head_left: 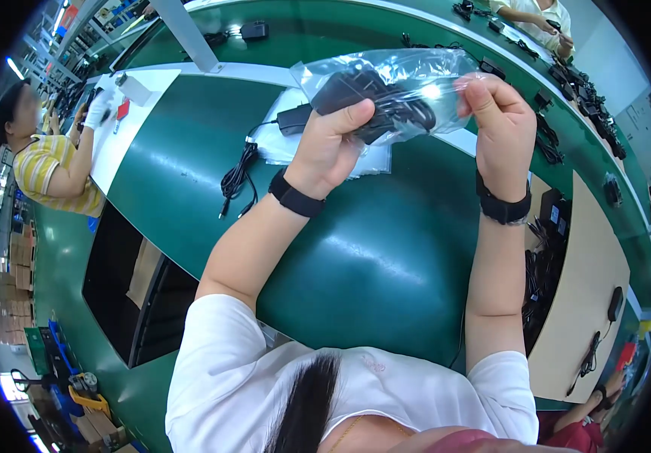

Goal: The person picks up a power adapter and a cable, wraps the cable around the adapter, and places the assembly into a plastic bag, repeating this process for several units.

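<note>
Above the green table I hold up a clear plastic bag (446,72) with a black power adapter (340,89) and its bundled cable inside. My left hand (329,147) is closed round the adapter end, its thumb lying across the bag. At the other end, my right hand (505,124) pinches the bag's edge between thumb and fingers. Beneath them, a stack of clear bags (374,162) lies on the table. Partly behind my left hand is a second black adapter (292,121), whose tied cable (241,175) rests to its left.
To my right stands a cardboard box (586,279) with black adapters and cables in it. A black bin (125,283) stands off the table's left edge. A person in a striped shirt (57,170) works at the left; others sit across and at lower right.
</note>
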### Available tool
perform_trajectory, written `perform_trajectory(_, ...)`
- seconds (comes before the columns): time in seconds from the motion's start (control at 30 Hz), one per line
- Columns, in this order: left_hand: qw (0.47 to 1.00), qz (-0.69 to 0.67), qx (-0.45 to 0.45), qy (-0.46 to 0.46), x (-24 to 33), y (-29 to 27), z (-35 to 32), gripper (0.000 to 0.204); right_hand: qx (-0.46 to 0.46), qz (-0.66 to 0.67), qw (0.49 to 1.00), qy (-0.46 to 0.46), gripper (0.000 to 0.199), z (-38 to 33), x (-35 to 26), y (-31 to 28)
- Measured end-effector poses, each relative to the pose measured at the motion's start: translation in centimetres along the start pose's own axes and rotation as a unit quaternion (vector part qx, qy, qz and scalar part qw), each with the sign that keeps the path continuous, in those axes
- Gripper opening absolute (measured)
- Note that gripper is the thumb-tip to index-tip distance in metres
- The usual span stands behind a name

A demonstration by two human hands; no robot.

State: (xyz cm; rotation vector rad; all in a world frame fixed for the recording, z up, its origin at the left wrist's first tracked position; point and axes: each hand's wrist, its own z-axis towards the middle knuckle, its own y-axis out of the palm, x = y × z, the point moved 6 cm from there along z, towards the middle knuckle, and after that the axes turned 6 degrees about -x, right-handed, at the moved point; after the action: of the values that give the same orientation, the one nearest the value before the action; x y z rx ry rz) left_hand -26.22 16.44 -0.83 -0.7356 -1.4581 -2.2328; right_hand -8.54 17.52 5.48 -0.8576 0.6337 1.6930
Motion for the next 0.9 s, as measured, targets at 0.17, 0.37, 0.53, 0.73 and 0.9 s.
perform_trajectory(0.17,1.000,-0.013,0.011,0.012,0.3,-0.5,0.1,0.028,-0.001,-0.022,1.000,0.007,0.040,0.2,0.7,1.2)
perform_trajectory(0.37,0.998,-0.034,0.045,0.033,0.2,-0.6,-0.1,0.028,-0.017,0.204,0.955,0.212,0.053,-1.5,4.1,5.6)
perform_trajectory(0.53,0.999,-0.021,0.032,0.019,-1.2,0.3,-0.8,0.028,0.007,0.260,0.956,0.138,0.034,-2.4,4.4,7.4)
perform_trajectory(0.73,0.999,-0.022,-0.014,-0.022,-1.5,1.5,-1.0,0.035,0.039,0.155,0.977,0.140,0.018,-2.0,4.9,5.0)
perform_trajectory(0.9,0.999,-0.007,0.020,-0.034,-2.6,0.7,-1.0,0.031,0.097,0.101,0.983,0.118,0.015,-3.5,5.9,6.2)
